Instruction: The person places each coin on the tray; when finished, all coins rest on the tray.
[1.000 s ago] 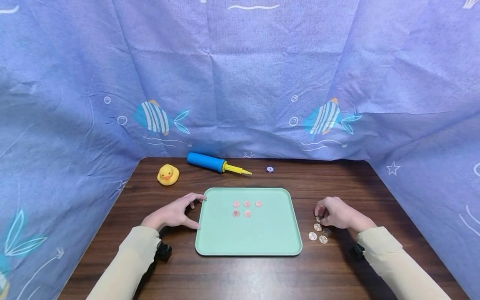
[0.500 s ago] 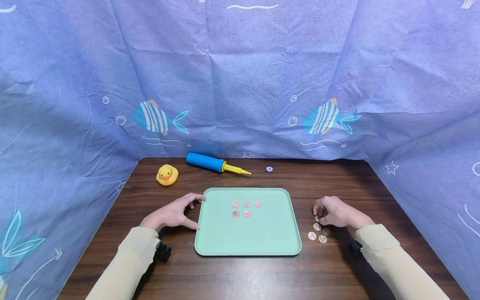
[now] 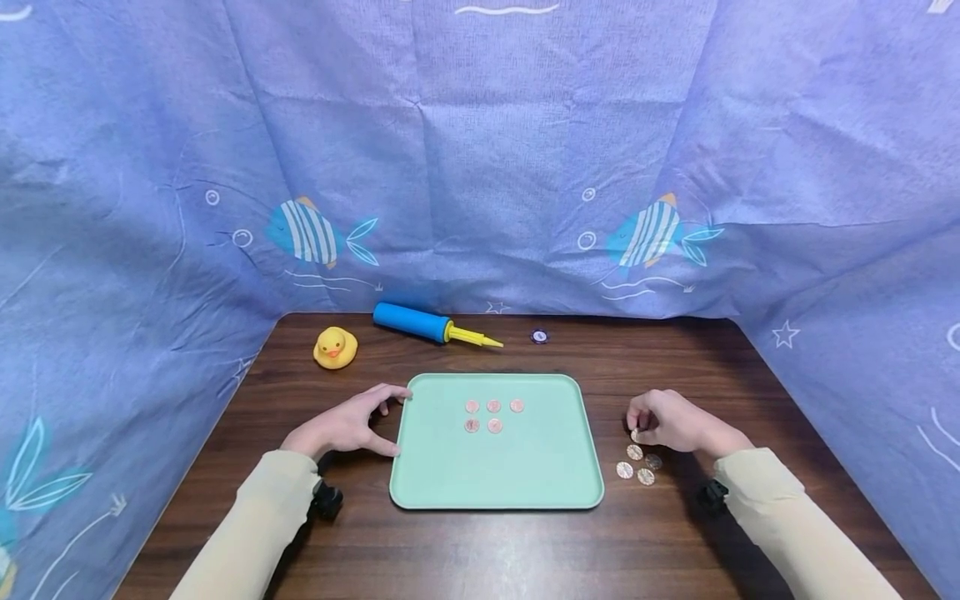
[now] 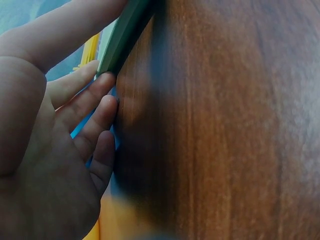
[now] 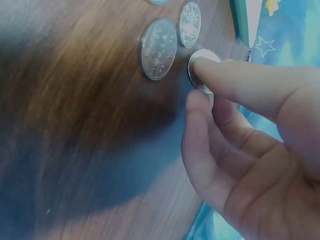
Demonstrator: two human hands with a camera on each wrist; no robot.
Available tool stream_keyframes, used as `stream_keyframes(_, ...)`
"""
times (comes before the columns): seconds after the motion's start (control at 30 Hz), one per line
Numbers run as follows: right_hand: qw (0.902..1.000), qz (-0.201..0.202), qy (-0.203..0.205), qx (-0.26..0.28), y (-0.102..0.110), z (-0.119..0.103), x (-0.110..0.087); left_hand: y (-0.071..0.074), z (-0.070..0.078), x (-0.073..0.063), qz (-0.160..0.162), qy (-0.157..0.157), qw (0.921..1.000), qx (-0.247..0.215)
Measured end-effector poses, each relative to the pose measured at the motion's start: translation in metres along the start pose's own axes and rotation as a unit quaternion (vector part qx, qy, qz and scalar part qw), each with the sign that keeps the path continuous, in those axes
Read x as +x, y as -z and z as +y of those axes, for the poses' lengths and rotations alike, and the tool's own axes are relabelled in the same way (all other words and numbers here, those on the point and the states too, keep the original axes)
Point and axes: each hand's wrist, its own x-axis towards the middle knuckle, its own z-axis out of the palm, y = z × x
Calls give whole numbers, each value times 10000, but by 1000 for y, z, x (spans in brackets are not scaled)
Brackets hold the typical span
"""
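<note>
From the head cam I've got the left hand (image 3: 347,425) at the left edge of a green tray (image 3: 495,479), thumb and fingers spread well apart, and the right hand (image 3: 671,421) over the coin (image 3: 635,435) at the far end of some loose coins (image 3: 634,452) on the wooden table (image 3: 487,554). Left wrist view: thumb and at least one fingertip look to be against the rim, nothing clamped. Tray seems thin, stiff plastic, so I'd guess light and quick to skid; steady it by that rim. Right wrist view: thumb on the coin's face, another fingertip at its edge, which I read as a pinch. Probably metal: light, rigid, tough, slick-faced. I'd take it by opposite edges.
</note>
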Motion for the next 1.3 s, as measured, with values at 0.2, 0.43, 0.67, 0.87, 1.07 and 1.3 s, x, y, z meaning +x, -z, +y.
stream_keyframes(0.2,9997,-133,-23,195,2,-1,1,0,0,-1,7,24,10000,-7)
stream_keyframes(0.43,9994,100,199,282,7,-5,8,0,-2,-1,22,-43,10000,39)
stream_keyframes(0.67,9976,351,247,535,3,-20,27,0,-3,0,23,-166,9998,66)
stream_keyframes(0.87,9961,289,405,733,-5,-43,49,-1,-2,0,30,-102,9999,20)
stream_keyframes(1.07,9936,217,741,830,-20,-67,74,0,-3,0,30,-133,9999,46)
stream_keyframes(1.3,9921,-18,940,828,-41,-88,97,0,-2,0,25,-112,9999,98)
